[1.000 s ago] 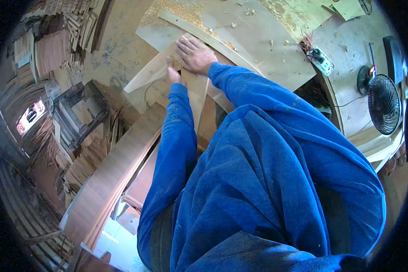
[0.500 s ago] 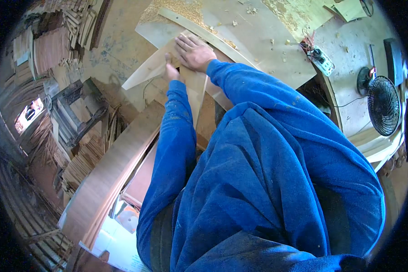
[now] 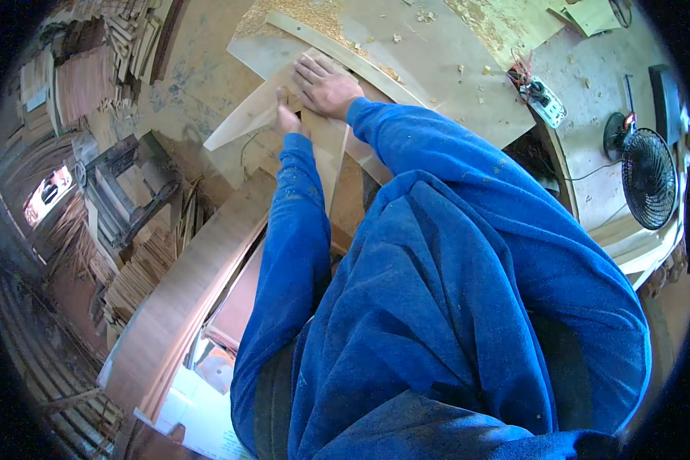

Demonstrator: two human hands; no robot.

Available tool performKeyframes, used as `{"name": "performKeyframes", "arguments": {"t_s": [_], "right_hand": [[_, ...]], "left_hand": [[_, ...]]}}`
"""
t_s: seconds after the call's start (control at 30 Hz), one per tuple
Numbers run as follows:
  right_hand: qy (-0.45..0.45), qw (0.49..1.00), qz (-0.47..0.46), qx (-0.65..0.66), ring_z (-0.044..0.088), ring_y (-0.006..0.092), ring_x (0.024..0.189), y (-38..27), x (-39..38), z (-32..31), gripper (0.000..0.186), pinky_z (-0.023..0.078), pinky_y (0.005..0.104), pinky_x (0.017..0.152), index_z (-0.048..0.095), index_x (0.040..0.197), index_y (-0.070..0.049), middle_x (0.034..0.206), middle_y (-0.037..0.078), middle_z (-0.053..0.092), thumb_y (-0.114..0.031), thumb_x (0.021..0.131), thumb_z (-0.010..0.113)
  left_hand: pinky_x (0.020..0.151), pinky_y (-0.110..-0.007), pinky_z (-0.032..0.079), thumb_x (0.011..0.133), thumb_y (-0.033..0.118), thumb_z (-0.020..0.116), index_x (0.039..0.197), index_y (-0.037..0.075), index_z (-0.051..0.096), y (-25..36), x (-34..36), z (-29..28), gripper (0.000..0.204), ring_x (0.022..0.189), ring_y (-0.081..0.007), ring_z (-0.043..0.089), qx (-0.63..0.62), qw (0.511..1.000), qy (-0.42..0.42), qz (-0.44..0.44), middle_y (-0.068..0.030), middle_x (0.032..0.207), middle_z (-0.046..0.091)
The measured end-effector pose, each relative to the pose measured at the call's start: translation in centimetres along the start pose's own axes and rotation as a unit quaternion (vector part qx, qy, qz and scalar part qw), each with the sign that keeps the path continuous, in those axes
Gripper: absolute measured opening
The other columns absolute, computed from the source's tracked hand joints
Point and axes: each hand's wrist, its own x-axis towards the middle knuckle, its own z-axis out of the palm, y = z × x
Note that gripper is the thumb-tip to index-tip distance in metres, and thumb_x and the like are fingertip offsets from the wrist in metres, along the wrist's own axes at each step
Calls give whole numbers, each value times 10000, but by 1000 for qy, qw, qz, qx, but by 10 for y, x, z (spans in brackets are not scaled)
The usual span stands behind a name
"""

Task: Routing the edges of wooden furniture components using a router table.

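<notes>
A pale, thin plywood piece (image 3: 241, 123) lies across the near edge of the workbench (image 3: 437, 69). My right hand (image 3: 323, 84) rests flat on top of it, fingers spread and pointing away from me. My left hand (image 3: 286, 116) is at the piece's near edge, fingers closed on it with the thumb on top. Both arms are in blue sleeves and reach forward from below. Part of the left hand is hidden by the wood.
Sawdust and chips cover the bench top, with a long curved wooden strip (image 3: 345, 54) just beyond my hands. A small power tool (image 3: 543, 98) and a black fan (image 3: 650, 178) stand to the right. Stacks of boards (image 3: 142, 272) and a long brown panel (image 3: 188, 291) sit at left.
Both hands and the plywood piece have shifted slightly up and left in the view; the grip looks unchanged.
</notes>
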Motion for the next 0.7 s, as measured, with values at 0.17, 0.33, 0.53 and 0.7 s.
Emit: {"name": "performKeyframes", "arguments": {"t_s": [0.17,0.33,0.53,0.7], "right_hand": [[-1,1000,-3,-5,402,284,1493,0,2,-3,523,293,433,1258,604,1406,-36,1555,122,510,-353,994,545],[-19,1000,3,-5,382,283,1507,3,3,-2,534,284,435,1261,597,1414,-38,1567,115,498,-375,1004,532],[0,1000,-2,9,416,307,1485,2,6,-2,531,284,462,1253,627,1375,-22,1544,143,520,-395,1005,545],[7,1000,-9,-8,415,305,1484,3,8,-1,531,285,459,1251,616,1387,-23,1546,143,518,-387,1011,530]], "left_hand": [[1094,-445,478,1057,459,553,1463,63,543,-1,11,-7,567,1265,-290,600,-15,999,-9,-27,-112,1423,614],[1083,-456,489,1063,450,537,1440,52,559,-6,15,-7,549,1240,-314,618,-9,999,-38,4,-125,1407,625],[1010,-414,537,1019,454,635,1398,-1,583,3,11,-3,594,1176,-272,648,-90,992,-72,-41,-129,1351,655],[938,-401,574,984,381,718,1329,-39,623,4,13,0,552,1088,-265,685,-73,997,8,-16,-134,1265,692]]}}
